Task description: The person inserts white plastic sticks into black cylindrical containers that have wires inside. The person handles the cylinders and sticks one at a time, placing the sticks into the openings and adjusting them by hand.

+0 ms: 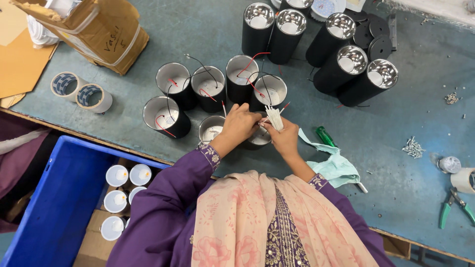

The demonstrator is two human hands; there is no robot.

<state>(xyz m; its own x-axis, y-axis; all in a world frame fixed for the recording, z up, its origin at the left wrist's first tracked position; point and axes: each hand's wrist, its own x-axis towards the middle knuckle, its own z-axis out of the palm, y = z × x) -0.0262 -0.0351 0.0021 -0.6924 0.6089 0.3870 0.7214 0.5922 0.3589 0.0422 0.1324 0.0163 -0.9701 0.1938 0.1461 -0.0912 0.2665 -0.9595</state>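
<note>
White sleeves (273,117), a small bundle of thin tubes, are pinched in the right hand (285,139) over a black cylinder housing (259,138) at the near middle of the bench.

The left hand (239,123) closes narrowly on the same bundle from the left, fingertips meeting the right hand's, so both hands steady it above the housing's open top; that housing is mostly hidden under them. Just left stands another open housing (211,129), and beyond it a cluster of wired housings (208,89) with red and black leads, mouths up within reach. Farther right lie finished cylinders (341,59) tipped on their sides. A green screwdriver (324,136) sits half under a pale cloth (334,165). Whether a wire is being threaded cannot be made out. Pliers (455,206) lie at the right edge, tape rolls (81,91) far left.
</note>
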